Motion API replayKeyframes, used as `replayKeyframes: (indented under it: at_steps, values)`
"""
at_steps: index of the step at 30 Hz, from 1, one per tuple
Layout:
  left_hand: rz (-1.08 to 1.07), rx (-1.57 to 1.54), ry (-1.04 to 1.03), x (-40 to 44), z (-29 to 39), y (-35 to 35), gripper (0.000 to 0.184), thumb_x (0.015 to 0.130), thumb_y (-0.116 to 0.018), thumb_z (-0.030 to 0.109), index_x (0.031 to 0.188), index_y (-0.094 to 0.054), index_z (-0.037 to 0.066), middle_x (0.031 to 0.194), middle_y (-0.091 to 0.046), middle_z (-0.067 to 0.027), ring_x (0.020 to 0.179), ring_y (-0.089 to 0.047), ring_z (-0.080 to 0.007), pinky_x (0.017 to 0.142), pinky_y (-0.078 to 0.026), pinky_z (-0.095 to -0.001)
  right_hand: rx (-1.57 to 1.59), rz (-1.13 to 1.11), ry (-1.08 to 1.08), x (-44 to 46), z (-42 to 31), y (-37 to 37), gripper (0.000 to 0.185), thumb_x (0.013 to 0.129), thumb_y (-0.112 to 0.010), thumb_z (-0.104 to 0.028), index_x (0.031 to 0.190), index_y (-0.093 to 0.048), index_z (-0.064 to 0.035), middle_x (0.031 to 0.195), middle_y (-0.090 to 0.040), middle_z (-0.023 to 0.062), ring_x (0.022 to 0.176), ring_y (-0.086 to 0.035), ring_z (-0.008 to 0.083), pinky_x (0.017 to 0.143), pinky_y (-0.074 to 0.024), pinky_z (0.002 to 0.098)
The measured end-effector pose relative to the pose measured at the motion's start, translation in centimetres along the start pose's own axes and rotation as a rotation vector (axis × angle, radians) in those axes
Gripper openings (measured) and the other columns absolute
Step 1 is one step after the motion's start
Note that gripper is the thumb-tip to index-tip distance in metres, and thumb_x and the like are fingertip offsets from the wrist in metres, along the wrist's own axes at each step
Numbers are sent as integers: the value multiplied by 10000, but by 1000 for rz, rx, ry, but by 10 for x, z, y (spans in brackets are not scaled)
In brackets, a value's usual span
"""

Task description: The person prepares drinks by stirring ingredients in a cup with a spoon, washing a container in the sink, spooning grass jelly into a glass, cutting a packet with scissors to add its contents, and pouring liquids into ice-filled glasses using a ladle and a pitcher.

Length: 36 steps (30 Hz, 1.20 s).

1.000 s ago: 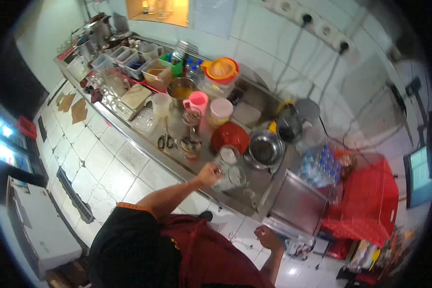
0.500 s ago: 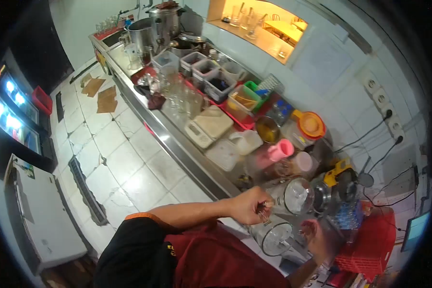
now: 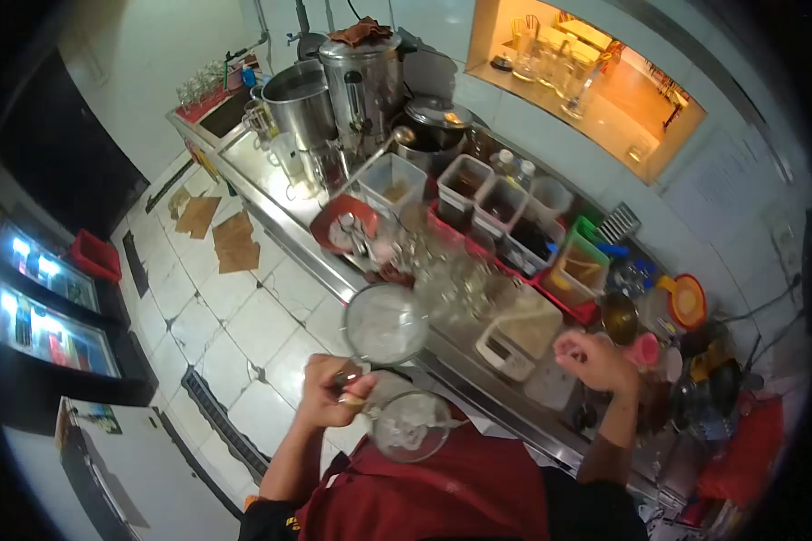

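My left hand (image 3: 329, 394) is closed round the handles of two glass mugs. The upper glass mug (image 3: 385, 323) is held beside the counter's front edge, its round mouth facing me. Nearer my apron is the lower glass mug (image 3: 410, 427), with clear, whitish pieces like ice inside and a thin stick-like thing at its rim. My right hand (image 3: 602, 362) hovers above the counter by a white kitchen scale (image 3: 510, 352), its fingers loosely curled and apart, with nothing visible in them.
A steel counter (image 3: 289, 239) carries several clear glasses (image 3: 456, 279), plastic tubs (image 3: 505, 203), a red bowl (image 3: 345, 224), a steel pot (image 3: 299, 101) and a tall urn (image 3: 363, 86). At right stands a red crate (image 3: 744, 455). Cardboard (image 3: 235, 242) lies on the tiled floor.
The view has swung toward the pots. My left hand has carried the two mugs away from the counter's right end, and my right hand is now apart from them.
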<state>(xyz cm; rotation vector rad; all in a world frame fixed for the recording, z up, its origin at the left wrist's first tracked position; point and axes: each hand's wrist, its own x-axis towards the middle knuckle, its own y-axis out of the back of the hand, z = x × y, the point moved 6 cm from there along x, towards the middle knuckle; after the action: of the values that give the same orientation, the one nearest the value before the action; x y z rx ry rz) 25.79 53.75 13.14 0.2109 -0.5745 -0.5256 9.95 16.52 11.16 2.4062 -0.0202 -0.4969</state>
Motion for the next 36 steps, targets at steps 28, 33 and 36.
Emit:
replayKeyframes:
  at_steps: [28,33,36]
  values:
    - [-260,-103,129,350,-369,345,322,790,-717,174,565,-500,97,462,-429,-6,394,-404,-160,436,-299,-288,-961,119,-338,591,-267,-122,150,796,-621,-162,905,-707,-108,869,-705,39,878,-680,228,591,-514,373]
    - [-224,-265,234,378,-403,343,375,785,-740,187,553,-459,99,496,-458,16,438,-407,-114,453,-299,-273,-433,472,-193,531,-270,-29,177,804,-655,-189,895,-595,-49,797,-657,136,786,-654,329,627,-511,425]
    - [-283,-306,267,386,-400,318,411,794,-741,177,543,-422,108,496,-437,30,446,-386,-91,446,-277,-263,-271,623,-216,532,-206,9,217,799,-660,-229,904,-584,-55,853,-662,139,824,-650,346,703,-533,421]
